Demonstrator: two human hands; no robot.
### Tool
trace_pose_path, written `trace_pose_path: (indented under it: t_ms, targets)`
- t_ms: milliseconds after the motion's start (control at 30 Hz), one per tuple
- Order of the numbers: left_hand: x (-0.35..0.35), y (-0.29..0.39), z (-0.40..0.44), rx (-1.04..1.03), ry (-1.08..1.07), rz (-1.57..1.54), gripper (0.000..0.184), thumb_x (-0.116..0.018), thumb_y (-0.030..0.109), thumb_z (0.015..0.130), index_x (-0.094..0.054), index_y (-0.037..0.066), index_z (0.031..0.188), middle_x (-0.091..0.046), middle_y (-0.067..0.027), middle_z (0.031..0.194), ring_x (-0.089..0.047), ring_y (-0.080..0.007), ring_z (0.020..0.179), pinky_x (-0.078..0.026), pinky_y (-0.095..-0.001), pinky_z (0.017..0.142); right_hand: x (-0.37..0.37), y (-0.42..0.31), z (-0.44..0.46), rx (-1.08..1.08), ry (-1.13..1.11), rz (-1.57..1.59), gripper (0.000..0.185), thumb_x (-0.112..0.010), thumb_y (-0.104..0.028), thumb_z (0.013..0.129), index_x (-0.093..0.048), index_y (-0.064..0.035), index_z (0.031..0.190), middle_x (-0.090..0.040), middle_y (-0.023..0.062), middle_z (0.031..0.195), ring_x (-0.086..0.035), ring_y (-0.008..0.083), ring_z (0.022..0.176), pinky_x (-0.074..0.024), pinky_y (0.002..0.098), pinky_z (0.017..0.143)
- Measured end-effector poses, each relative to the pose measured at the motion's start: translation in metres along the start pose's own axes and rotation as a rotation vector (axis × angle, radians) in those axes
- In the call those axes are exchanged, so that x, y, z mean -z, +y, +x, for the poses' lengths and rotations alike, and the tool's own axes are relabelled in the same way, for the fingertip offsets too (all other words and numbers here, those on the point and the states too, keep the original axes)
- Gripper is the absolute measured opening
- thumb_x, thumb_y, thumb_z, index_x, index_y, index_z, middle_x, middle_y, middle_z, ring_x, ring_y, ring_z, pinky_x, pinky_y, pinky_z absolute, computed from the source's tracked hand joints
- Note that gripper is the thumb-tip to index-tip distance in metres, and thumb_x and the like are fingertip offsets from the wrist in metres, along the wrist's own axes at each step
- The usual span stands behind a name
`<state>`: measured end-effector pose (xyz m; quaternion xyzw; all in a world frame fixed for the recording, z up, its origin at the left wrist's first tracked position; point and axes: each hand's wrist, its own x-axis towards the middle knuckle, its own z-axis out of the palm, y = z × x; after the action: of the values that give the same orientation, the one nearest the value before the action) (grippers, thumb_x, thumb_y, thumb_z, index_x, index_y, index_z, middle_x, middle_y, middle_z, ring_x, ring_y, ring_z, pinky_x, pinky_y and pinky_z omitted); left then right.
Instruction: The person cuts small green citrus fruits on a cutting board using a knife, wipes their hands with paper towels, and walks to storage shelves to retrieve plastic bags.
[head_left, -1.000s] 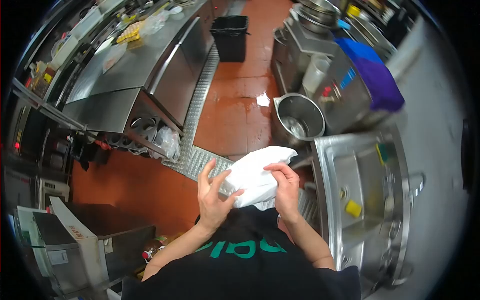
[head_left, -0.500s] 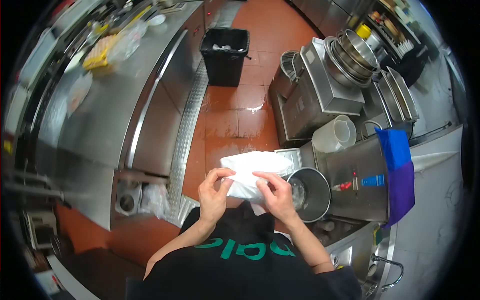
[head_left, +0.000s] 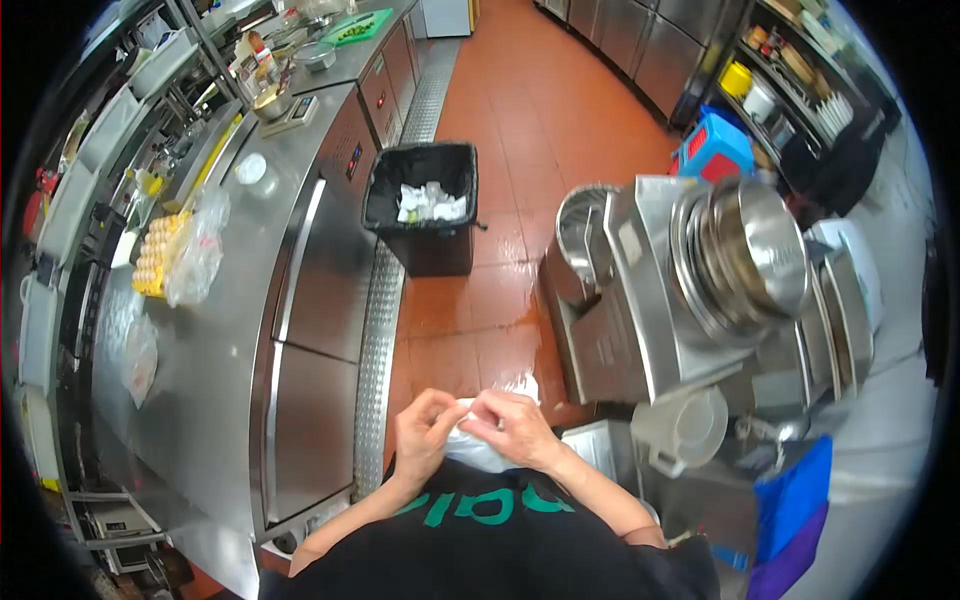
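In front of my chest hangs a thin, crumpled white sheet (head_left: 484,455); whether it is plastic or cloth I cannot tell. My left hand (head_left: 425,425) pinches its upper edge between thumb and fingers. Close beside it, almost touching, my right hand (head_left: 508,425) is closed on the same edge. The fingers hide most of the gripped part, and the lower part falls out of sight against my black shirt (head_left: 480,550).
Ahead stands a black bin (head_left: 425,245) with white scraps inside. Along the left runs a steel counter (head_left: 220,390) with a tray of eggs (head_left: 155,265) and plastic bags. To the right are stacked steel bowls (head_left: 765,250), a translucent jug (head_left: 695,425) and a blue cloth (head_left: 800,490).
My view has tilted up, showing more floor ahead. Both hands have drawn together along the white sheet's edge, and less of the sheet shows. The steel pot on the right has left view.
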<state>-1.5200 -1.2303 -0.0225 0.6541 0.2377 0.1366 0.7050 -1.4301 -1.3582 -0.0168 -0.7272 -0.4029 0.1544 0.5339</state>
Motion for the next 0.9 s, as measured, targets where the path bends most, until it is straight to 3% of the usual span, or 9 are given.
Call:
trace_pose_path:
  t_ms: [167,333,433,500,600,700,733,767,900]
  targets:
    - [-0.014,0.023,0.127,-0.073,0.119,0.142,0.010,-0.065,0.003,0.080,-0.055,0.001,0.079,-0.058,0.0003,0.066,-0.051,-0.0026,0.059,-0.037,-0.0168,0.051,0.047,0.042,0.138,0.033,-0.295,0.156,0.019,-0.065,-0.011,0.074,-0.049,-0.0008,0.078,-0.049,0.0094,0.073,-0.052,0.0249,0.069,-0.0419,0.0333,0.061]
    - [-0.044,0.033,0.280,-0.302,0.112,0.266,0.016,-0.068,0.009,0.077,-0.055,0.000,0.075,-0.058,-0.0049,0.059,-0.055,-0.0077,0.054,-0.041,-0.0227,0.049,0.084,0.135,0.242,-0.209,-0.357,0.344,0.020,-0.066,-0.012,0.074,-0.051,-0.0018,0.080,-0.043,0.0034,0.067,-0.048,0.0114,0.066,-0.0416,0.0288,0.061]
    - [-0.078,0.054,0.370,-0.300,-0.083,0.287,0.016,-0.070,0.011,0.075,-0.056,0.001,0.075,-0.059,-0.0066,0.061,-0.057,-0.0126,0.053,-0.043,-0.0254,0.049,0.131,0.155,0.297,-0.426,-0.112,0.272,0.022,-0.066,-0.010,0.073,-0.045,-0.0047,0.070,-0.040,0.0008,0.067,-0.045,0.0074,0.065,-0.0394,0.0302,0.057]
    - [-0.107,0.062,0.424,-0.282,-0.184,0.294,0.014,-0.069,0.008,0.075,-0.058,0.001,0.075,-0.059,-0.0034,0.060,-0.054,-0.0061,0.054,-0.042,-0.0218,0.051,0.151,0.170,0.324,-0.443,0.021,0.142,0.021,-0.064,-0.008,0.073,-0.044,-0.0051,0.069,-0.044,0.0027,0.062,-0.049,0.0118,0.060,-0.0387,0.0319,0.054]
    - [-0.150,0.077,0.497,-0.438,-0.418,0.436,0.019,-0.073,0.015,0.074,-0.059,0.003,0.073,-0.055,-0.0028,0.054,-0.045,-0.0045,0.047,-0.035,-0.0233,0.043,0.179,0.196,0.370,-0.305,0.597,-0.121,0.014,-0.062,-0.009,0.073,-0.049,-0.0060,0.076,-0.048,0.0106,0.056,-0.051,0.0303,0.051,-0.0371,0.0375,0.051]
    - [-0.189,0.081,0.555,-0.243,-0.542,0.472,0.019,-0.071,0.016,0.074,-0.060,0.001,0.076,-0.059,-0.0105,0.058,-0.058,-0.0157,0.050,-0.045,-0.0272,0.048,0.218,0.238,0.414,-0.438,0.705,-0.248,0.023,-0.062,-0.011,0.074,-0.052,-0.0057,0.095,-0.050,0.0096,0.061,-0.054,0.0290,0.058,-0.0386,0.0381,0.054]
    - [-0.197,0.079,0.576,-0.198,-0.589,0.491,0.018,-0.071,0.017,0.075,-0.061,0.002,0.077,-0.059,-0.0109,0.058,-0.057,-0.0138,0.050,-0.045,-0.0269,0.048,0.232,0.253,0.428,-0.449,0.695,-0.281,0.031,-0.061,-0.012,0.074,-0.050,-0.0050,0.103,-0.052,0.0100,0.067,-0.055,0.0288,0.064,-0.0396,0.0388,0.055]
    - [-0.208,0.074,0.588,-0.267,-0.585,0.414,0.019,-0.072,0.015,0.075,-0.059,0.002,0.074,-0.048,0.0016,0.050,-0.039,-0.0029,0.047,-0.031,-0.0226,0.043,0.247,0.270,0.445,-0.458,0.689,-0.308,0.040,-0.061,-0.012,0.074,-0.048,-0.0043,0.111,-0.054,0.0104,0.073,-0.056,0.0286,0.070,-0.0406,0.0395,0.057]
    - [-0.233,0.105,0.653,-0.116,-0.740,0.419,0.016,-0.071,0.013,0.077,-0.060,0.002,0.077,-0.044,0.0053,0.052,-0.037,-0.0020,0.048,-0.028,-0.0217,0.044,0.295,0.308,0.512,-0.162,0.792,-0.470,0.040,-0.063,-0.021,0.072,-0.053,-0.0041,0.107,-0.060,0.0117,0.096,-0.059,0.0280,0.086,-0.0481,0.0341,0.069]
